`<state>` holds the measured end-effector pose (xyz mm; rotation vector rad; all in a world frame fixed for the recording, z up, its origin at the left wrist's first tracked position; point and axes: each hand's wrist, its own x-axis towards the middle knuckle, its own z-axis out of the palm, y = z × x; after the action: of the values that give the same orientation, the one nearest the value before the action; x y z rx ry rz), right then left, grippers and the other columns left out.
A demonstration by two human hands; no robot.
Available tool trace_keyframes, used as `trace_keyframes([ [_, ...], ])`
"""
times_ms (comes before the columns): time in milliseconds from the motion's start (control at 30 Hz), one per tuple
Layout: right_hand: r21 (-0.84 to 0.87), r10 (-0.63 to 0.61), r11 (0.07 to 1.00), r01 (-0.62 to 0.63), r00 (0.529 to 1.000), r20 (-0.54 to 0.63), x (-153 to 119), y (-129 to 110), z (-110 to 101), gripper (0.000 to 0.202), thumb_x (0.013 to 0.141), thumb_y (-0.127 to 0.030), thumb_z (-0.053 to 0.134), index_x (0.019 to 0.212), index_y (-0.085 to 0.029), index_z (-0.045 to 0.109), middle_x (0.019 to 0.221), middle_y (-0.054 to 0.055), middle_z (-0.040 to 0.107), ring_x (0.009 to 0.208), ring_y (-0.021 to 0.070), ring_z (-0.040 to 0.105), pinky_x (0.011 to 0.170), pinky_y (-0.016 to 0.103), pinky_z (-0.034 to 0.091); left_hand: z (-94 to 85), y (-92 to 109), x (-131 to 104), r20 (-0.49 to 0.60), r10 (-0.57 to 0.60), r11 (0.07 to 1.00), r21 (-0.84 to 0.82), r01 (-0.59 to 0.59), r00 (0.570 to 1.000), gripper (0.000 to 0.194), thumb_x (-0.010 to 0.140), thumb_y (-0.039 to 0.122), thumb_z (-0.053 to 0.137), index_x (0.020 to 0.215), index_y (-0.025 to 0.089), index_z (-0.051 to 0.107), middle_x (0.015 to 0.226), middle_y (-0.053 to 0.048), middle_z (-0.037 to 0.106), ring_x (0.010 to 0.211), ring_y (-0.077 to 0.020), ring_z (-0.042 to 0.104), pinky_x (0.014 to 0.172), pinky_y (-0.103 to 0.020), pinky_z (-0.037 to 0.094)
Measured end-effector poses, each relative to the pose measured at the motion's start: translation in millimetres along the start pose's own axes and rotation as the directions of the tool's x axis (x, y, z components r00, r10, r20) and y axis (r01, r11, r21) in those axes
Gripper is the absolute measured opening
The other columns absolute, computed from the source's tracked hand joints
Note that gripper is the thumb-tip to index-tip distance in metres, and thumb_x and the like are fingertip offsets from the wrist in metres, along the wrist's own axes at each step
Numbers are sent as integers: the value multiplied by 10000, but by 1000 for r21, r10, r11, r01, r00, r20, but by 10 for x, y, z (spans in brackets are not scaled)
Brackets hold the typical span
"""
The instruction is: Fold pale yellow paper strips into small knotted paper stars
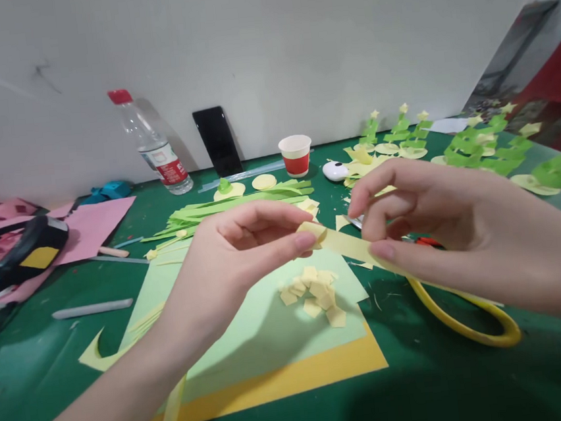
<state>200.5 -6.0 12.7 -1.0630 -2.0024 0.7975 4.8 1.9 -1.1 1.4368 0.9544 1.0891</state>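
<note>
Between my two hands stretches a pale yellow paper strip [347, 244]. My left hand [251, 246] pinches its folded end between thumb and fingertips. Farther along the strip, my right hand [425, 223] grips it between thumb and fingers. Below them, a small heap of folded yellow paper pentagons [318, 293] lies on light green paper sheets [243, 340], with a yellow-orange sheet [287, 382] underneath. Scissors with a yellow handle [471, 331] lie under my right hand, which partly hides them.
At the back stand a water bottle [158, 149], a phone [217, 140] and a paper cup [296, 156]. Green paper strips [240, 204] lie before them. Finished green paper plants [482, 144] fill the right; pink paper [96, 228] and a black-yellow tool [40, 247] lie left.
</note>
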Motion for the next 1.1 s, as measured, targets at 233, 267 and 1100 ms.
trace_keyframes([
  [233, -21, 22, 1000, -19, 994, 106, 28, -18, 73, 159, 806, -267, 519, 668, -203, 564, 583, -28, 587, 492, 79, 525, 410, 167, 409, 62, -15, -26, 80, -40, 999, -6, 41, 996, 72, 723, 166, 717, 721, 238, 710, 720, 68, 683, 654, -56, 618, 596, -90, 518],
  [267, -21, 16, 1000, -13, 994, 111, 30, -16, 87, 167, 805, -258, 517, 656, -198, 560, 573, -29, 579, 482, 76, 511, 409, 166, 404, 74, -9, -27, 91, -40, 999, 0, 40, 995, 84, 727, 152, 709, 712, 235, 711, 715, 66, 679, 653, -56, 614, 590, -87, 514],
  [1100, -93, -161, 977, 193, 948, 275, 26, 30, 106, 270, 866, -213, 480, 600, -180, 447, 481, -61, 414, 420, 56, 350, 394, 189, 263, 115, 21, -99, 218, -19, 999, -34, 27, 976, 165, 763, 98, 644, 787, 256, 689, 696, 60, 636, 645, -76, 590, 588, -139, 482],
])
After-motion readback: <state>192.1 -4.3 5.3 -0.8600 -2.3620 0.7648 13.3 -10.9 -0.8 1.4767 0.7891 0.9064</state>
